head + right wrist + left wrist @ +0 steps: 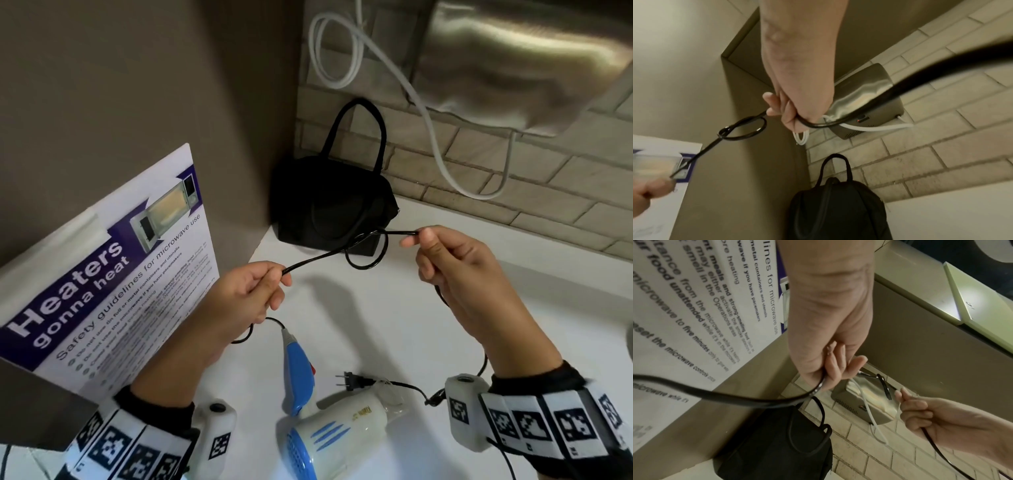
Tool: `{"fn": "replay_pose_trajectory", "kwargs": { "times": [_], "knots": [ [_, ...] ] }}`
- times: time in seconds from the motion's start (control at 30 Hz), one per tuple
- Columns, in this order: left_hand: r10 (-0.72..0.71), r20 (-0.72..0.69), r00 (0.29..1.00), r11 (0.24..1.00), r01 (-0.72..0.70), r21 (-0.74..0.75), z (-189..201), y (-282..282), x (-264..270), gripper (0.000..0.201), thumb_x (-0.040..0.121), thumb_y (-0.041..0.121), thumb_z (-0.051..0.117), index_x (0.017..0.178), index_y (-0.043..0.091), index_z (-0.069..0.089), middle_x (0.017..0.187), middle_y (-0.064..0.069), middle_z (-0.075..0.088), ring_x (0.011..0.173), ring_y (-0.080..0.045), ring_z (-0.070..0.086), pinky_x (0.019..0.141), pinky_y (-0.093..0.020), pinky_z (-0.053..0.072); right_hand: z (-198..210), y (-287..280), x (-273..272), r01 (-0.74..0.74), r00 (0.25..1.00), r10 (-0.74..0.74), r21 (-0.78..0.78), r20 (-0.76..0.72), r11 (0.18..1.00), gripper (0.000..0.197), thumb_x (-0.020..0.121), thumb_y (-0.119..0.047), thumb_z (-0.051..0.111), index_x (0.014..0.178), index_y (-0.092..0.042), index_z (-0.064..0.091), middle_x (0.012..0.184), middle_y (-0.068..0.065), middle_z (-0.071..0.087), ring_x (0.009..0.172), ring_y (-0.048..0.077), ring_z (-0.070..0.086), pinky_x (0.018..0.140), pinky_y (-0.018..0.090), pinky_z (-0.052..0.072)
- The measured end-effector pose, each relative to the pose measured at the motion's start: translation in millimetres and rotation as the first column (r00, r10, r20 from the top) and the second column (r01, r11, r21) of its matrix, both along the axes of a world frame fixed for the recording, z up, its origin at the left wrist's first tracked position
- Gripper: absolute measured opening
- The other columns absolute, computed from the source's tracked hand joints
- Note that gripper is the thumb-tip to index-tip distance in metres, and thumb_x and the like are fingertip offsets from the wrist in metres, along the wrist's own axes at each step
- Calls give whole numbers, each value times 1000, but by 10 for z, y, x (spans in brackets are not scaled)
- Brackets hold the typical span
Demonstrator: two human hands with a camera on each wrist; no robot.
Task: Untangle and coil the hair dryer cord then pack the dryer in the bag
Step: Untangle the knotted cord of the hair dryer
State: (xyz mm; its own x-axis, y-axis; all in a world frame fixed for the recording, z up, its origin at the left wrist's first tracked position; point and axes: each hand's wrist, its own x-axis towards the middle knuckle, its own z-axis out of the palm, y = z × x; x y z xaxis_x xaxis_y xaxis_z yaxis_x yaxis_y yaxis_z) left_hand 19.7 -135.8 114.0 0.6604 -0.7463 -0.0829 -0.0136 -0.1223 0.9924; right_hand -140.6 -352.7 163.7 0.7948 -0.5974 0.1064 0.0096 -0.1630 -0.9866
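Light: soft, even, overhead.
Shadows: faint on counter (445, 325) below both hands.
Blur: cord (941, 65) nearest right wrist.
Edges: bowed.

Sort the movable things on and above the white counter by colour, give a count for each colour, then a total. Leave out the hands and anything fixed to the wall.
Black: 2, the bag and the hair dryer cord, which both hands hold.
White and blue: 1, the hair dryer.
White and purple: 1, the microwave safety poster.
Total: 4
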Motion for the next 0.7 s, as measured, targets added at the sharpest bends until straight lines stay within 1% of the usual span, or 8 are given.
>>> {"fn": "replay_pose_trajectory", "kwargs": {
  "times": [0.17,0.27,0.37,0.43,0.47,0.53,0.63,0.7],
  "knots": [
    [52,-59,997,999,-52,2,-68,-29,26,26,100,17,41,85,11,61,52,9,48,42,-6,25,41,-12,26,-11,43,-71,-226,963,208,90,172,970,26,83,-40,57,89,-23,75,56,-5,49,58,8,41,58,17,31],
    [16,38,999,1000,-16,-11,-87,-19,39,25,100,16,42,87,15,63,62,7,58,46,-7,31,47,-15,32,-32,32,-112,-293,946,277,82,166,952,30,81,-44,64,94,-20,75,58,-4,53,60,7,48,61,13,38],
    [-60,207,976,998,62,-5,-20,-28,-55,20,95,27,46,91,32,66,77,15,63,56,-4,42,57,-12,37,-51,51,-125,-269,960,266,27,88,963,36,79,-49,65,96,-18,74,60,-1,54,63,11,48,66,18,39],
    [-79,299,951,996,86,-10,69,-56,-145,19,94,33,48,97,42,64,77,14,61,63,-3,50,62,-11,38,-45,96,-120,-268,963,269,-28,10,963,37,81,-50,65,95,-17,74,62,1,56,65,13,48,69,23,37],
    [-73,341,937,995,90,-33,121,-74,-183,21,95,33,47,100,46,63,76,11,59,65,-7,51,63,-13,39,-30,128,-117,-288,957,287,-40,-28,957,32,85,-45,63,93,-16,75,61,2,56,64,12,50,70,19,38],
    [-14,405,914,992,63,-109,229,-104,-228,24,95,29,47,99,45,65,71,7,57,62,-14,51,59,-21,41,-3,169,-111,-344,933,334,-58,-131,937,22,89,-28,58,88,-12,74,57,2,57,60,10,52,67,12,40],
    [116,444,888,980,-29,-197,306,-123,-220,27,96,19,51,87,36,70,66,6,56,44,-4,42,43,-12,30,-19,141,-107,-394,883,320,-170,-342,903,21,94,-22,55,83,-23,73,58,2,56,59,28,46,63,26,36],
    [178,477,860,977,-98,-189,298,-110,-199,30,95,13,51,84,34,69,64,7,54,39,-4,38,40,-9,27,-54,63,-106,-325,895,205,-262,-397,909,24,95,-19,56,80,-27,73,57,3,54,58,26,43,61,31,33]
  ]
}}
